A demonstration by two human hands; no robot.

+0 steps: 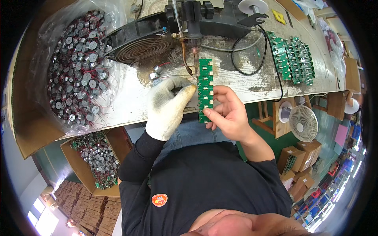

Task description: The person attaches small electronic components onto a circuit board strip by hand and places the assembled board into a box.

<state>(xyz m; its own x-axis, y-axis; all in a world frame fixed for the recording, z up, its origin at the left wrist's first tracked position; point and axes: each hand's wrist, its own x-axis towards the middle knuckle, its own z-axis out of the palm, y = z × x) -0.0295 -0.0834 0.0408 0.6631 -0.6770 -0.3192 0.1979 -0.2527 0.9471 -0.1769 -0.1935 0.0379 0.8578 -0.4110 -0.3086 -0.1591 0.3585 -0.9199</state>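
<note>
My right hand (226,112), bare, grips a long green circuit board strip (205,92) by its lower right part, thumb on top. The strip stands lengthwise away from me, with a row of small pale connectors along it. My left hand (169,100), in a white glove, is closed with thumb and finger pinched beside the strip's left edge; what is in the pinch is too small to make out. Just beyond the glove lie a few small silver motors (156,72) with thin wires. The soldering head (195,51) hangs over the strip's far left end, a bent copper-coloured tube beside it.
A plastic bag of many small wired motors (78,70) fills the left. A black fan (138,43) stands behind my left hand. Stacked green boards (291,59) and a black cable (256,72) are at right. Below the table edge, a carton (92,157) holds more parts.
</note>
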